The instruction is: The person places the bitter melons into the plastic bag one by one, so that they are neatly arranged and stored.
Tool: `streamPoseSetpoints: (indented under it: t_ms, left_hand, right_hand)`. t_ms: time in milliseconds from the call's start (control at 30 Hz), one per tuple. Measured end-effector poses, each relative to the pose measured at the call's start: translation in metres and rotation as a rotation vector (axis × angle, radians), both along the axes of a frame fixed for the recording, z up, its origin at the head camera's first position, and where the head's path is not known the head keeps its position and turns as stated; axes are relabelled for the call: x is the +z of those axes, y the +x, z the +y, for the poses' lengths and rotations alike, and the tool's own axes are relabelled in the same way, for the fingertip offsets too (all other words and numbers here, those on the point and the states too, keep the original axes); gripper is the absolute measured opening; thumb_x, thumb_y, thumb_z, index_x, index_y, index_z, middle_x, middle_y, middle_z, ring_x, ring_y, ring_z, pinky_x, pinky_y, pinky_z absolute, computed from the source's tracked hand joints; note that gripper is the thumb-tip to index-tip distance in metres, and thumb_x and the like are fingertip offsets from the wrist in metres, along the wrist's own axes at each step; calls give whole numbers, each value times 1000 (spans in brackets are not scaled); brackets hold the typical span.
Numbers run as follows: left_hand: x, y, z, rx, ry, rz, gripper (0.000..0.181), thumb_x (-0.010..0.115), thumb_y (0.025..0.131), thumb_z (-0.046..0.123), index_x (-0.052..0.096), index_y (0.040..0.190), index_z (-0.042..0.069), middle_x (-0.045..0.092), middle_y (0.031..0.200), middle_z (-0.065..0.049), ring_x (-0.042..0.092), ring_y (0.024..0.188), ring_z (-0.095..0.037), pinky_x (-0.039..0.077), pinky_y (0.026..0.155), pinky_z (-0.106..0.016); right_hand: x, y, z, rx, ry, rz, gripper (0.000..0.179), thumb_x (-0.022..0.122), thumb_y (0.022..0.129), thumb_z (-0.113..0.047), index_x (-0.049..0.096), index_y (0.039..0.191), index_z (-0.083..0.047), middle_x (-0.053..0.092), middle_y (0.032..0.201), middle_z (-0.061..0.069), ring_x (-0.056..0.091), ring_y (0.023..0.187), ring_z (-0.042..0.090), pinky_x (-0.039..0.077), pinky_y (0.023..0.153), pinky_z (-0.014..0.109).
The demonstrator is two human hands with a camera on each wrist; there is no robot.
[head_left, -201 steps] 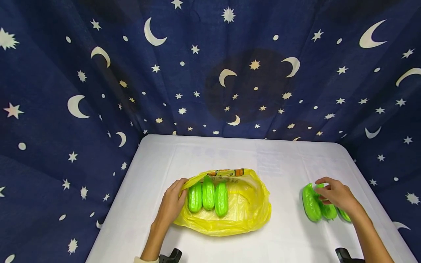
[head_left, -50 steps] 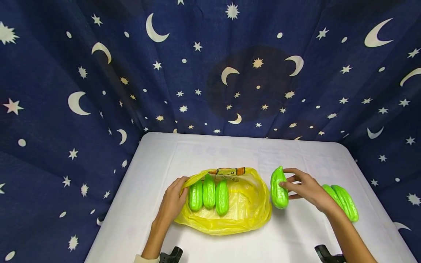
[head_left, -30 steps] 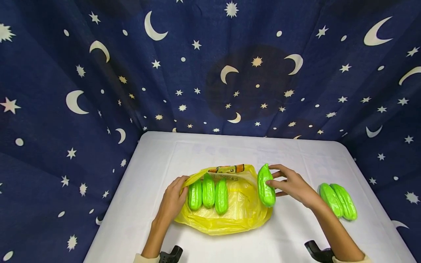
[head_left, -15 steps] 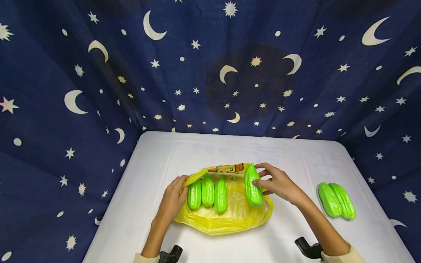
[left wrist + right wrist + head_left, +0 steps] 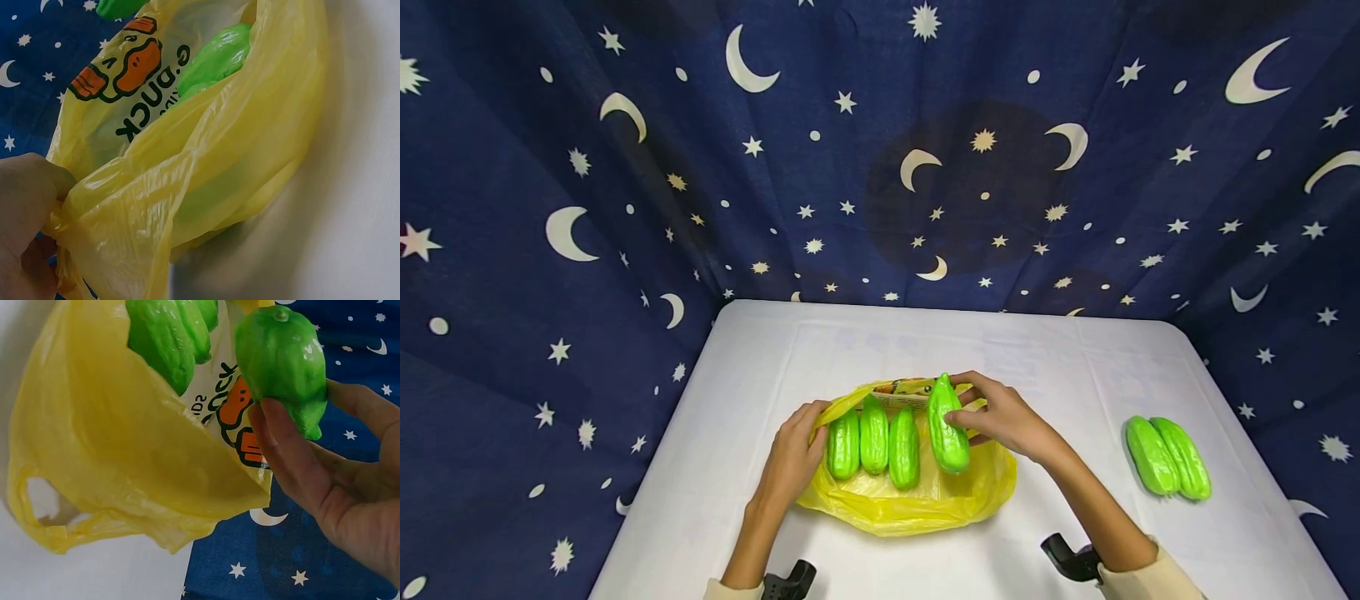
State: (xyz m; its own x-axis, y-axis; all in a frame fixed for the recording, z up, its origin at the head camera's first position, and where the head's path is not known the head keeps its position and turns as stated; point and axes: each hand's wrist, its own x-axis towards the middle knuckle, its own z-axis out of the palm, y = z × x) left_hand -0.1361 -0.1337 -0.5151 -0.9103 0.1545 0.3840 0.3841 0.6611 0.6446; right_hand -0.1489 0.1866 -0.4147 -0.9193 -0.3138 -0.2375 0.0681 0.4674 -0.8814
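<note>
My left hand (image 5: pixel 795 454) grips the left rim of a yellow plastic bag (image 5: pixel 895 515), its mouth facing up. Inside, three long green ribbed fruits (image 5: pixel 874 435) lie side by side toward the left. My right hand (image 5: pixel 1006 421) holds another green ribbed fruit (image 5: pixel 949 433), tapered at its upper end, over the bag's opening just right of those three. In the right wrist view, the thumb and fingers pinch the held fruit (image 5: pixel 284 356) from its sides. The left wrist view shows the left hand (image 5: pixel 28 212) bunching the bag's plastic (image 5: pixel 125 212); the fingertips are partly hidden.
Two more green fruits (image 5: pixel 1168 458) lie together on the right of the white-covered table (image 5: pixel 1075 367). A loop handle (image 5: pixel 44 506) of the bag shows in the right wrist view. A dark blue star-and-moon curtain (image 5: pixel 850 167) surrounds the table's back and sides.
My right hand has picked up one fruit from the group at the right and carried it left over the bag. My left hand stays on the bag's rim.
</note>
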Motion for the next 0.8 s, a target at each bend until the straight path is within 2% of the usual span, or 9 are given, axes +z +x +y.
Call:
streamPoseSetpoints:
  t_ms: [100, 267, 500, 700, 800]
  left_hand:
    - [0, 0, 0, 8, -1, 5, 27, 62, 93, -1, 66, 117, 10, 68, 108, -1, 64, 102, -19, 54, 84, -40]
    - [0, 1, 0, 9, -2, -25, 27, 61, 94, 0, 66, 118, 11, 67, 109, 0, 64, 103, -19, 53, 86, -39]
    - [3, 1, 1, 2, 2, -44, 27, 60, 95, 0, 66, 118, 13, 67, 109, 1, 63, 102, -17, 53, 86, -37]
    - [2, 2, 2, 3, 0, -17, 27, 61, 94, -1, 66, 117, 12, 67, 109, 0, 64, 102, -18, 53, 86, -39]
    - [2, 3, 3, 5, 0, -5, 27, 61, 93, -1, 66, 117, 11, 67, 108, 0, 64, 102, -19, 54, 85, -40]
  right_hand:
    - [0, -2, -3, 27, 4, -6, 61, 74, 89, -20, 48, 141, -4, 62, 114, 19, 69, 87, 25, 59, 67, 44]
    - [-1, -4, -7, 54, 32, -11, 60, 75, 89, -21, 49, 141, -4, 59, 117, 21, 68, 84, 24, 59, 66, 43]
    - [-12, -6, -14, 10, 79, -20, 60, 75, 88, -18, 49, 141, -3, 58, 113, 21, 67, 76, 22, 59, 64, 44]
    - [-24, -7, -20, -11, 106, -60, 60, 73, 90, -12, 47, 142, 1, 59, 109, 20, 67, 78, 22, 59, 66, 44]
    - [-29, -7, -23, 7, 130, -55, 60, 71, 91, -9, 45, 142, 5, 59, 109, 21, 66, 76, 22, 59, 64, 44]
